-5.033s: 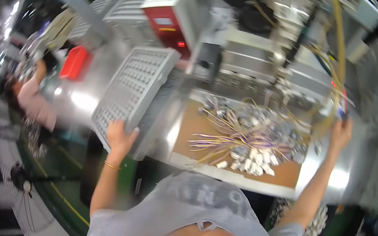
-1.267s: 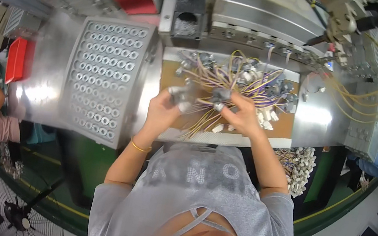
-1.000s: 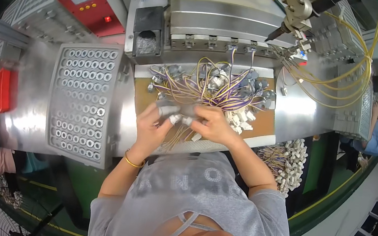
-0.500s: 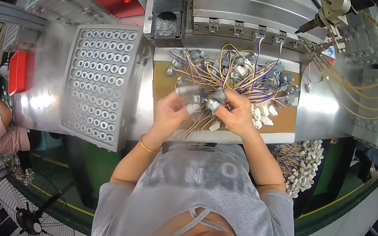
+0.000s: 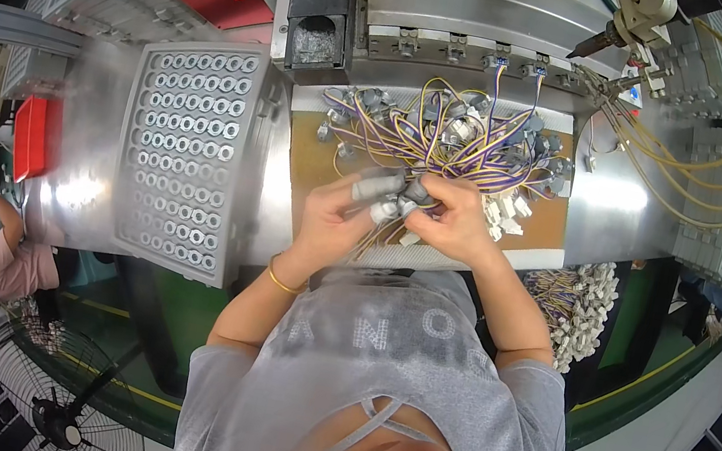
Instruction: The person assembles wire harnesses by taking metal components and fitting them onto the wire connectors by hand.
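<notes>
My left hand and my right hand meet above the near edge of the work mat. Both are closed, with pale finger covers on some fingertips. Between the right thumb and fingers sits a small grey wired part, mostly hidden by the fingers. The left fingertips press in against it from the other side; what they pinch cannot be made out. Just beyond lies a heap of purple, yellow and white wires ending in grey round parts. White plug connectors lie right of my right hand.
Left stands a grey tray with rows of metal rings, beyond it a red bin. A metal fixture spans the back, beside a black box. A soldering-iron-like tip hangs back right. More wired connectors lie lower right.
My hands have closed in on each other, and the left fingertips now touch the part at the right hand. A small blue-and-white piece visible between them before is now covered.
</notes>
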`<state>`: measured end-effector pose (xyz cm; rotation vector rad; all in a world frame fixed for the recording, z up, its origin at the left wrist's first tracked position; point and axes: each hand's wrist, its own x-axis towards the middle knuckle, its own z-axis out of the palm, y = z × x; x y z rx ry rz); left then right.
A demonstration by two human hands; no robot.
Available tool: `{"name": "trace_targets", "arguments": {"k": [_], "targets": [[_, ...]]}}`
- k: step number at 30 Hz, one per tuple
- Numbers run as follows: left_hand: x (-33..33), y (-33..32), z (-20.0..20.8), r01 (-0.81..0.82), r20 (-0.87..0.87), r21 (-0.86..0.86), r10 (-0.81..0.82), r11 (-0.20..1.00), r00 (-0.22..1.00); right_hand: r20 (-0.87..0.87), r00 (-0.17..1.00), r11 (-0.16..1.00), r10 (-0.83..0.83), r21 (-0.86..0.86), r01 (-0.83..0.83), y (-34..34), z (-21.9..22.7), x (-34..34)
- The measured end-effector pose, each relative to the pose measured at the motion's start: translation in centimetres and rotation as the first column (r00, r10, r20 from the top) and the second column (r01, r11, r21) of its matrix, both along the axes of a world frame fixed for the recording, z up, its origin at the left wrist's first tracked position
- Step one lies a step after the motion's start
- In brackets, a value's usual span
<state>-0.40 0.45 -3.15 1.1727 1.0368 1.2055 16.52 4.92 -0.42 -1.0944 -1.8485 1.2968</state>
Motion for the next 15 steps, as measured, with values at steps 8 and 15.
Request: {"name": "trace_targets", "arguments": {"k": [8, 15], "targets": [[0.4, 0.7, -1.1, 0.105, 0.564, -0.318, 0.099, 0.942, 0.82, -0.053, 0.992, 0.954, -0.114, -0.284, 0.094, -0.3, -0.5, -1.1], [0.9, 1.5, -0.3, 0.226, 0.653, -0.253, -0.007, 0.941, 0.758, -0.08, 0.996, 0.924, -0.04, -0.383, 0.007, 0.8, 1.6, -0.6]]}}
